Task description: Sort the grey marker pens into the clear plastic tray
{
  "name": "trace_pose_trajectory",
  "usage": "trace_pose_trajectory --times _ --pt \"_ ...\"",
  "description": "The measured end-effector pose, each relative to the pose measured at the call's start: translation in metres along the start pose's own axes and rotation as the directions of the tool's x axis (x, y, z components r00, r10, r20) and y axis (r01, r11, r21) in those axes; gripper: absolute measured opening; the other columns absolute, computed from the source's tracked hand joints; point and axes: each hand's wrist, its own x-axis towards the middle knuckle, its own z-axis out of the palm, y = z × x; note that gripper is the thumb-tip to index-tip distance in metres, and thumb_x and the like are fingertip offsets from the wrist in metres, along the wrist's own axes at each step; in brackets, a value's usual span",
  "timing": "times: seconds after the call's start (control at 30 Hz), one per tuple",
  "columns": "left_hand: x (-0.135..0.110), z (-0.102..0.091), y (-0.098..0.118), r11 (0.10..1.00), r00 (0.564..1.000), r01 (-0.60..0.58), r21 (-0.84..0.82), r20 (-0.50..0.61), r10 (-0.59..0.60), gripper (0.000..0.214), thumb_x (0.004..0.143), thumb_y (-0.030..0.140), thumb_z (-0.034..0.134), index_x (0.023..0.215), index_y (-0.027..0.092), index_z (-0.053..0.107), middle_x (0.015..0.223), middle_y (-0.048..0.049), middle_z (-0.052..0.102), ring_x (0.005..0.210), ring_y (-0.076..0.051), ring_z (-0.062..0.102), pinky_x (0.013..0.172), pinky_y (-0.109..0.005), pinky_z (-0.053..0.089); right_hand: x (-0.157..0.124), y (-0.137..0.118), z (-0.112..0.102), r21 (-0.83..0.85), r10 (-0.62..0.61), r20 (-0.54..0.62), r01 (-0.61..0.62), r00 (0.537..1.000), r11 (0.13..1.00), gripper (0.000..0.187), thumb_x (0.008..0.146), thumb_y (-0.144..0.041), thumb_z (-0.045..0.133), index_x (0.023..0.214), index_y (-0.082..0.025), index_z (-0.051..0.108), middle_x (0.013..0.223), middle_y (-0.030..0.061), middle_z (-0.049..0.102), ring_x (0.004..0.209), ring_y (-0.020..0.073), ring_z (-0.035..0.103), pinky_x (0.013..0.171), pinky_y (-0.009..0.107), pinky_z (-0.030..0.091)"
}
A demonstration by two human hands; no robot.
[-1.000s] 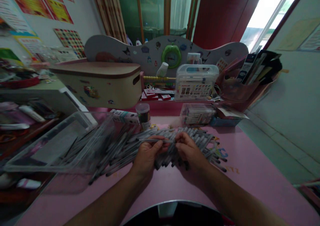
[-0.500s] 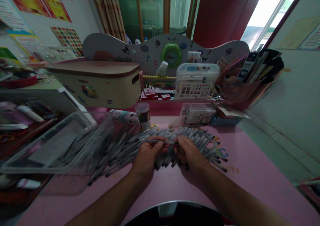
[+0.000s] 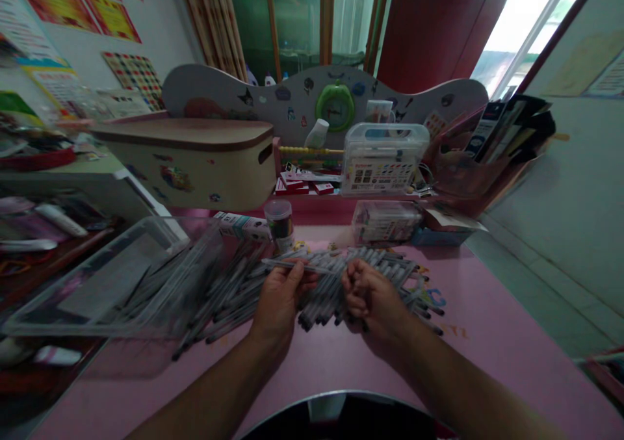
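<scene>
A big heap of grey pens (image 3: 229, 284) lies spread across the pink desk (image 3: 487, 362), part of it inside a clear plastic tray (image 3: 97, 284) at the left. My left hand (image 3: 280, 300) is closed, pinching one grey pen (image 3: 297, 266) and holding it level just above the heap. My right hand (image 3: 373, 300) rests on the right part of the heap with its fingers curled onto the pens; whether it grips any is hidden.
Behind the heap stand a small dark jar (image 3: 279, 222), a flat carton (image 3: 242, 227) and a clear case (image 3: 385, 221). Farther back are a cream box with a brown lid (image 3: 195, 157), a clear marker case (image 3: 383, 160) and a green clock (image 3: 335, 107).
My left hand has drawn the single pen to the left and a little up. My right hand has let go of that pen and curled down onto the heap.
</scene>
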Motion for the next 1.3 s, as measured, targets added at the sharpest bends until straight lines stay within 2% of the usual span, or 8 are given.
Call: trace_pose_trajectory --times 0.13,0.3,0.53,0.63,0.83,1.0,1.17,1.3 --pt "-0.008 0.0 -0.003 0.996 0.998 -0.038 0.081 0.058 0.033 0.024 0.079 0.037 0.073 0.09 0.019 0.062 0.075 0.0021 0.066 0.067 -0.011 0.062 0.065 -0.022 0.051 -0.001 0.0 -0.002 0.038 0.17 0.101 -0.175 0.98 0.984 0.021 0.069 -0.03 0.063 0.084 -0.02 0.053 0.062 -0.0044 0.058 0.035 0.0032 0.027 0.034 0.016 0.009" --pt "-0.013 0.002 0.0 0.989 0.993 -0.092 0.117 0.08 0.083 0.021 0.083 0.038 0.069 0.088 0.019 0.062 0.081 0.0004 0.067 0.072 -0.012 0.063 0.069 -0.023 0.051 -0.002 0.006 0.0 -0.136 0.201 0.087 -0.188 0.976 0.973 0.026 0.076 -0.035 0.069 0.069 -0.018 0.05 0.05 -0.0072 0.049 0.033 0.0017 0.023 0.033 0.016 0.01" --pt "0.013 -0.003 0.026 0.94 0.963 -0.253 -0.228 -0.156 0.222 0.023 0.082 0.042 0.066 0.083 0.021 0.054 0.071 0.0015 0.064 0.071 -0.017 0.066 0.077 -0.038 0.055 0.004 -0.003 -0.007 -0.045 0.015 -0.069 -0.018 0.998 0.999 0.026 0.066 -0.027 0.06 0.056 -0.021 0.037 0.042 -0.0103 0.032 0.033 0.0033 0.019 0.032 0.017 0.011" --pt "0.013 -0.003 0.026 0.936 0.958 -0.266 -0.232 -0.174 0.229 0.021 0.082 0.038 0.067 0.089 0.02 0.058 0.072 0.0027 0.06 0.061 -0.01 0.057 0.067 -0.028 0.054 0.006 -0.005 -0.005 -0.07 -0.151 -0.218 0.139 0.964 0.988 0.027 0.07 -0.029 0.061 0.058 -0.022 0.039 0.044 -0.01 0.033 0.034 0.0043 0.021 0.032 0.018 0.013" --pt "-0.017 0.013 0.006 0.984 0.987 0.123 -0.132 0.12 -0.108 0.036 0.072 0.031 0.08 0.1 0.019 0.06 0.072 0.0048 0.055 0.05 -0.004 0.041 0.045 -0.015 0.036 -0.007 0.009 0.013 -0.377 -0.285 -0.088 0.233 0.954 0.896 0.023 0.077 -0.03 0.067 0.064 -0.019 0.052 0.05 -0.0073 0.041 0.042 0.007 0.035 0.04 0.019 0.026" --pt "-0.024 0.016 -0.001 0.963 0.966 0.223 -0.153 0.163 -0.198 0.036 0.084 0.044 0.066 0.067 0.016 0.05 0.062 0.0035 0.049 0.048 -0.007 0.043 0.045 -0.018 0.038 -0.014 0.014 0.011 -0.574 -0.266 0.132 0.292 0.955 0.765 0.007 0.08 -0.02 0.057 0.086 -0.02 0.061 0.06 -0.0048 0.049 0.05 0.0109 0.044 0.046 0.022 0.034" --pt "-0.023 0.016 0.0 0.872 0.896 0.436 -0.222 0.201 -0.396 0.032 0.096 0.033 0.047 0.071 0.015 0.057 0.061 -0.0017 0.056 0.056 -0.013 0.057 0.055 -0.025 0.049 -0.01 0.009 0.005 -0.674 -0.602 0.112 0.505 0.791 0.538 0.025 0.078 -0.009 0.046 0.097 -0.023 0.055 0.082 -0.0006 0.055 0.073 0.0151 0.054 0.067 0.027 0.046" --pt "-0.027 0.023 -0.002 0.735 0.832 0.555 -0.39 0.23 -0.505 0.028 0.098 0.024 0.042 0.091 0.009 0.064 0.091 -0.0141 0.07 0.086 -0.021 0.07 0.076 -0.033 0.057 -0.014 0.016 0.01 -0.735 -0.68 0.212 0.573 0.702 0.363 0.022 0.09 -0.01 0.042 0.104 -0.025 0.052 0.096 0.0025 0.062 0.091 0.017 0.061 0.083 0.032 0.049"
